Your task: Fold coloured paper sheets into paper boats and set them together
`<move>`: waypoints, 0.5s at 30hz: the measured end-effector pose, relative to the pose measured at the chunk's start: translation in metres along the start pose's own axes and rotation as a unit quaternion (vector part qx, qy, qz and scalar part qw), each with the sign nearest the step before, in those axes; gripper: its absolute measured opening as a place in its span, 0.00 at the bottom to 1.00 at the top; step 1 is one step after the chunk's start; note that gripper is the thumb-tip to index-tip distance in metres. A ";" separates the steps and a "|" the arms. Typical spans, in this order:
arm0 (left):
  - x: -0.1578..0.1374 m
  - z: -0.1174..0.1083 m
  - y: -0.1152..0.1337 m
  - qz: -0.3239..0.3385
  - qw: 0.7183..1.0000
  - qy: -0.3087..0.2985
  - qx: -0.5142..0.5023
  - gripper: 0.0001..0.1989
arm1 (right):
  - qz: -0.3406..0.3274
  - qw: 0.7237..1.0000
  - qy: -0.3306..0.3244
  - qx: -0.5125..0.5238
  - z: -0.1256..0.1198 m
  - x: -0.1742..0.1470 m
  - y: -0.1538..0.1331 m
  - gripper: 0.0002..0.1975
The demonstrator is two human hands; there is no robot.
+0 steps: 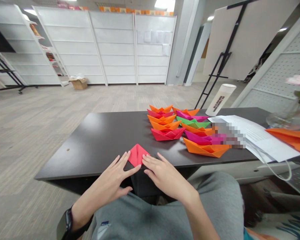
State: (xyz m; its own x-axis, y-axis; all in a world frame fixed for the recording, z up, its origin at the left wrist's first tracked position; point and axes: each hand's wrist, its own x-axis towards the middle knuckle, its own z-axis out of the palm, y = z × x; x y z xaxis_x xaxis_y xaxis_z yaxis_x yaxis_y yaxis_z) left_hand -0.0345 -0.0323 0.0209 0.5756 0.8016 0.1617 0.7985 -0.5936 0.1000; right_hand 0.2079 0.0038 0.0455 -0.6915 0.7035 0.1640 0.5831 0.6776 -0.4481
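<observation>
A piece of folded red paper (137, 154) lies near the front edge of the dark table, shaped like a diamond with a seam down its middle. My left hand (120, 171) rests on its left side, fingers stretched out and the thumb apart. On the right side of the paper, the fingertips of my right hand (161, 171) press down, the fingers extended flat. Neither hand is wrapped round anything. To the right stand two rows of folded paper boats; the closest are a red paper boat (168, 134) and an orange paper boat (206, 148).
Printed sheets (242, 130) and a white cable (277, 173) lie on the right of the table (102, 140). A white cylinder (220, 100) stands behind the boats. Orange paper (293, 140) and a glass vase (282, 115) sit at the far right. A blurred patch hides part of the boats.
</observation>
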 end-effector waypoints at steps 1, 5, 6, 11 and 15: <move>-0.001 -0.003 0.000 0.002 1.000 -0.002 0.002 0.43 | 0.010 1.000 -0.006 0.003 -0.004 -0.002 0.004 0.19; -0.004 -0.015 0.001 -0.005 1.000 0.009 -0.007 0.25 | 0.017 1.000 -0.010 0.002 -0.013 -0.004 0.009 0.16; -0.003 -0.015 0.002 -0.022 0.999 0.021 -0.020 0.19 | 0.016 1.000 -0.002 -0.001 -0.012 -0.003 0.007 0.15; 0.011 0.006 0.002 -0.169 0.969 0.164 -0.079 0.15 | -0.003 1.000 0.026 -0.001 -0.009 0.003 -0.003 0.12; 0.019 0.021 0.001 -0.210 0.939 0.204 -0.181 0.14 | -0.013 0.999 0.032 0.013 -0.011 0.004 -0.004 0.08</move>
State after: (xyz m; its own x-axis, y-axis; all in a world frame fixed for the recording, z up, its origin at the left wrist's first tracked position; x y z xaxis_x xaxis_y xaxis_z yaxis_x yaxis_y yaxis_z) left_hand -0.0188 -0.0159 0.0031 0.0489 0.9199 0.3890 0.7853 -0.2761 0.5542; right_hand 0.2072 0.0063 0.0579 -0.6775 0.6983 0.2310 0.5534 0.6908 -0.4654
